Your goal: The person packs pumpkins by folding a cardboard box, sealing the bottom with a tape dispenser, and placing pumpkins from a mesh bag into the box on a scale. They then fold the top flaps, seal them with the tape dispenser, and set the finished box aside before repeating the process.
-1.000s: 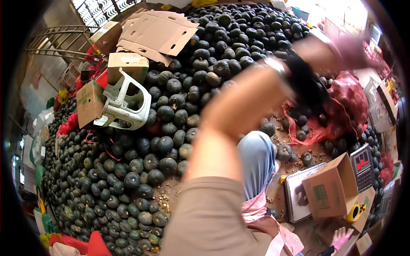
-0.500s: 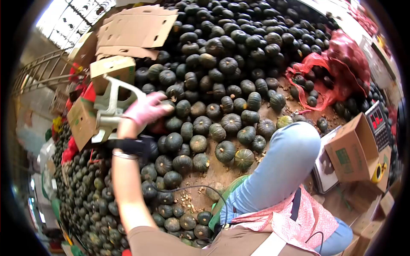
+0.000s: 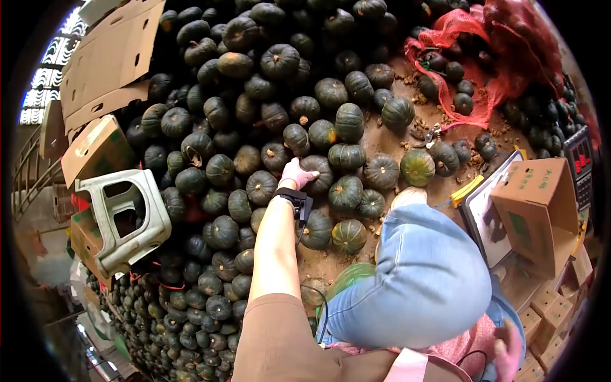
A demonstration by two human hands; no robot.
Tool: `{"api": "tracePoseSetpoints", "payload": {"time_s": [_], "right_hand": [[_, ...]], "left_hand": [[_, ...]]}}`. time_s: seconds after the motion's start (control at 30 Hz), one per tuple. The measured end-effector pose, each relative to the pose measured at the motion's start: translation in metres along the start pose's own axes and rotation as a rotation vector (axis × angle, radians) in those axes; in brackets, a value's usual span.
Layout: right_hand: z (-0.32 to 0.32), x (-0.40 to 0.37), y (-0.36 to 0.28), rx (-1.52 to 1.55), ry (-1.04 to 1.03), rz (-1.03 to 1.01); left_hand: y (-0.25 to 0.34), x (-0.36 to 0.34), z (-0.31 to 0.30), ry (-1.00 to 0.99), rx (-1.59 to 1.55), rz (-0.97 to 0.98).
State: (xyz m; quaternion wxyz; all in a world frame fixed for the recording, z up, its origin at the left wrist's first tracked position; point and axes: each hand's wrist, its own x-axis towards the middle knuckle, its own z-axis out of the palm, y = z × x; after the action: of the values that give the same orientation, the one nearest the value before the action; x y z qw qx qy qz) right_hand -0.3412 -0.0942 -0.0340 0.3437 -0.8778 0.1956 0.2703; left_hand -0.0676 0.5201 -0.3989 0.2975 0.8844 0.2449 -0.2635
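My left hand [image 3: 296,176], in a pink glove, grips the left side of a dark green pumpkin [image 3: 318,170], thumb lying across it and the other fingers partly hidden. More pumpkins lie close around it, among them a ribbed one [image 3: 261,187] to the left and another [image 3: 345,192] to the right. At the lower right, beside my jeans, my right hand [image 3: 507,351] shows as a pink blur. Its fingers are too smeared to read.
A pale plastic stool [image 3: 157,219] stands tilted among the pumpkins on the left, near cartons and flattened cardboard [image 3: 114,57]. To the right are an open carton [image 3: 531,213] on a scale [image 3: 484,210], a yellow-handled tool [image 3: 468,190] and a red mesh sack [image 3: 487,105].
My left hand has moved from beside the stool to a pumpkin farther right and now grips it. My right hand has come into view at the lower right. The camera view has shifted.
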Motion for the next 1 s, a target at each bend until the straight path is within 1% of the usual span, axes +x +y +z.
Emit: {"api": "tracePoseSetpoints", "payload": {"time_s": [0.07, 0.1, 0.13, 0.2, 0.23, 0.27, 0.37, 0.4, 0.43, 0.47, 0.5, 0.53, 0.57, 0.6, 0.67, 0.7, 0.73, 0.77, 0.8, 0.87, 0.9, 0.93, 0.97, 1.0], "right_hand": [[0.031, 0.033, -0.02, 0.093, -0.023, 0.01], [0.039, 0.049, -0.035, 0.128, -0.037, -0.015], [0.041, 0.064, -0.044, 0.13, -0.041, -0.004], [0.039, 0.09, -0.052, -0.015, -0.083, 0.033], [0.046, 0.102, -0.046, 0.001, 0.004, -0.087], [0.047, 0.112, -0.048, 0.004, 0.014, -0.08], [0.053, 0.144, -0.073, -0.107, -0.066, -0.41], [0.057, 0.155, -0.08, -0.136, -0.073, -0.514], [0.064, 0.165, -0.08, -0.077, -0.05, -0.595], [0.069, 0.174, -0.086, -0.07, -0.024, -0.601], [0.073, 0.181, -0.096, -0.119, -0.054, -0.643], [0.076, 0.183, -0.101, -0.171, -0.079, -0.684], [0.078, 0.181, -0.1, -0.216, -0.06, -0.72], [0.075, 0.176, -0.097, -0.246, -0.091, -0.75], [0.074, 0.162, -0.078, -0.266, 0.003, -0.788], [0.062, 0.15, -0.073, -0.273, -0.043, -0.725], [0.048, 0.137, -0.073, -0.277, -0.028, -0.721], [0.031, 0.123, -0.076, -0.223, -0.053, -0.701], [0.014, 0.108, -0.081, -0.169, -0.093, -0.681], [-0.04, 0.087, -0.104, -0.162, -0.303, -0.527], [-0.062, 0.086, -0.098, -0.093, -0.364, -0.515], [-0.084, 0.086, -0.095, 0.045, -0.393, -0.444], [-0.105, 0.087, -0.092, 0.185, -0.415, -0.373], [-0.11, 0.091, -0.097, 0.331, -0.286, -0.339]], "left_hand": [[0.005, 0.002, -0.007, -0.006, -0.077, -0.075], [0.0, 0.012, -0.011, -0.086, -0.021, -0.155], [0.015, 0.002, -0.019, -0.086, 0.067, -0.195], [0.022, -0.003, -0.018, -0.096, 0.139, -0.206], [0.027, -0.008, -0.018, -0.099, 0.097, -0.149], [0.025, -0.011, -0.013, -0.079, -0.023, -0.071], [0.02, -0.016, -0.001, -0.083, -0.246, -0.048], [0.02, -0.02, 0.001, -0.096, -0.262, -0.021], [0.021, -0.021, 0.008, -0.012, -0.075, -0.01], [0.022, -0.024, 0.015, 0.078, 0.11, -0.003], [0.015, -0.027, 0.022, 0.082, -0.01, 0.011], [0.02, -0.039, 0.022, 0.082, -0.131, 0.032], [0.026, -0.053, 0.025, 0.131, -0.114, 0.023], [0.041, -0.071, 0.021, 0.18, -0.017, 0.026], [0.057, -0.094, 0.014, 0.236, -0.02, -0.03], [0.054, -0.097, 0.012, 0.19, -0.278, 0.032], [0.051, -0.098, 0.012, 0.134, -0.532, 0.085], [0.08, -0.118, -0.005, -0.03, -0.733, 0.155], [0.106, -0.131, -0.012, -0.132, -0.909, 0.271], [0.179, -0.165, -0.037, -0.373, -1.026, 0.428], [0.225, -0.189, -0.046, -0.421, -1.031, 0.576], [0.262, -0.202, -0.047, -0.487, -1.03, 0.66], [0.298, -0.218, -0.048, -0.597, -0.968, 0.774], [0.334, -0.232, -0.043, -0.658, -0.933, 0.836]]}}
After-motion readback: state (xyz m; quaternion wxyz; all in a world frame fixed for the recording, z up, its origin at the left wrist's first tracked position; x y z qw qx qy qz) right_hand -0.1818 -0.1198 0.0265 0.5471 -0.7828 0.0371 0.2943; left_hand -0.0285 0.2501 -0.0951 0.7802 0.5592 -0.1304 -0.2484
